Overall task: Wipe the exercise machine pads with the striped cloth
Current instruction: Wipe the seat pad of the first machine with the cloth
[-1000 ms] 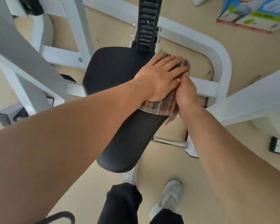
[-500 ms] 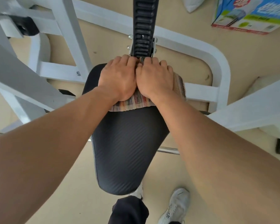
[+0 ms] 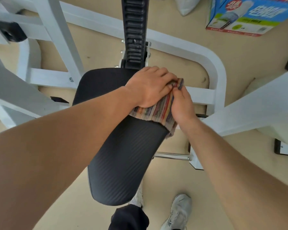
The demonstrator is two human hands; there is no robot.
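Note:
The black ribbed seat pad [image 3: 123,160] of the white exercise machine fills the middle of the view. A striped, many-coloured cloth [image 3: 158,112] lies over its far right corner and hangs over the right edge. My left hand [image 3: 150,87] lies on top of the cloth, fingers curled over its far end. My right hand [image 3: 181,105] holds the cloth at the pad's right edge, its fingers curled on the folded end beside my left fingertips.
The white frame [image 3: 216,70] curves round behind and to the right of the pad. A black toothed rail [image 3: 135,30] rises behind the pad. A printed box [image 3: 249,15] lies on the beige floor at top right. My shoes [image 3: 178,213] stand below the pad.
Both hands have slid the cloth from the middle of the pad's far end to its far right corner. The cloth now hangs over the right edge.

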